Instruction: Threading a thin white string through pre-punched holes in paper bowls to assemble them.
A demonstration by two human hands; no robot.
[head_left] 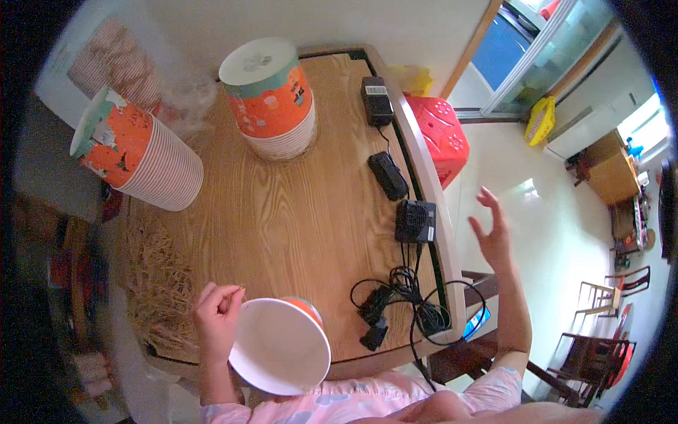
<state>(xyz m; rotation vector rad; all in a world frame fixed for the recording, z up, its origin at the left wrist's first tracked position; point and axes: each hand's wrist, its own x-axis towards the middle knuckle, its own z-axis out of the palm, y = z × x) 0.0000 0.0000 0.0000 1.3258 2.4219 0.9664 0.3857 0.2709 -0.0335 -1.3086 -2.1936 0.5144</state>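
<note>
My left hand (pixel 217 311) is closed in a pinch at the near left of the table, just beside the rim of a paper bucket (pixel 279 346). A tiny yellowish bit shows at its fingertips, too small to name. The bucket is white inside, with an orange printed outside, and its mouth faces up toward me. Left of this hand lies a spread of thin, dry, straw-like strands (pixel 159 290). My right hand (pixel 496 237) is raised past the table's right edge, its thumb and fingers apart and nothing in them.
Two stacks of orange-and-green paper buckets stand on the wooden table, one upright (pixel 272 106) at the back, one leaning (pixel 141 152) at the left. Black power adapters (pixel 415 221) and tangled cables (pixel 402 290) line the right edge. Beyond stands a red plastic stool (pixel 441 134).
</note>
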